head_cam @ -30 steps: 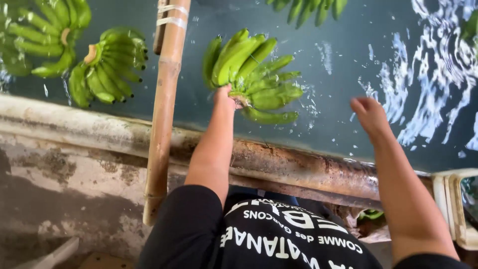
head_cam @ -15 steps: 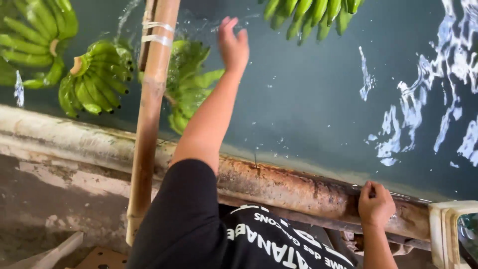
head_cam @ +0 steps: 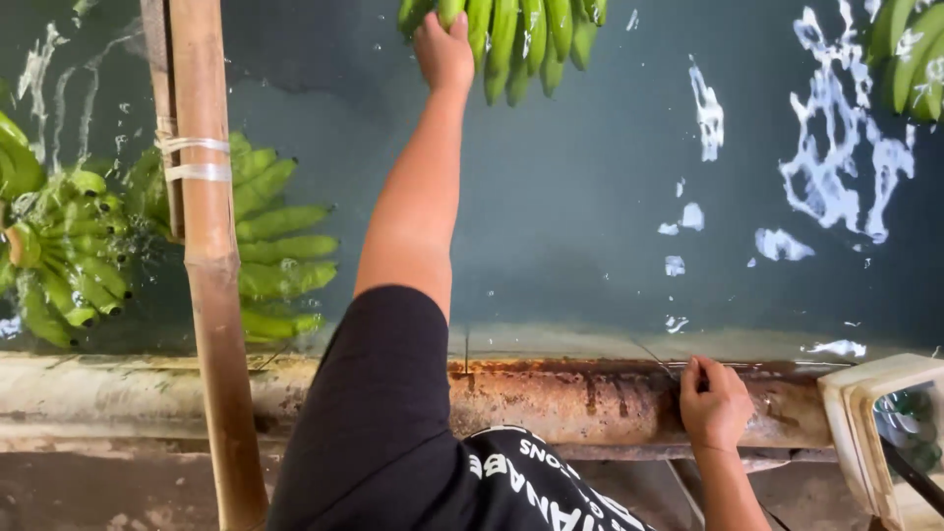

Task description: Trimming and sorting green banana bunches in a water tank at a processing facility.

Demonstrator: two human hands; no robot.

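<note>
I lean over a tank of dark water (head_cam: 610, 216) with green bananas floating in it. My left hand (head_cam: 444, 51) is stretched far out, its fingers closed on the left side of a green banana bunch (head_cam: 526, 39) at the top edge of the view. My right hand (head_cam: 713, 401) grips the rusty tank rim (head_cam: 570, 398) close to my body. A black sleeve covers my left upper arm.
An upright bamboo pole (head_cam: 211, 295) bound with white tape stands at the left. A second banana bunch (head_cam: 285, 256) floats behind it, a third bunch (head_cam: 59, 256) lies further left, and another bunch (head_cam: 910, 59) shows at the top right. A white crate (head_cam: 865, 433) sits at the right rim.
My left hand let go of the near bunch, which drifted left behind the pole, and reached out to the far bunch. My right hand came down from over the water onto the rim.
</note>
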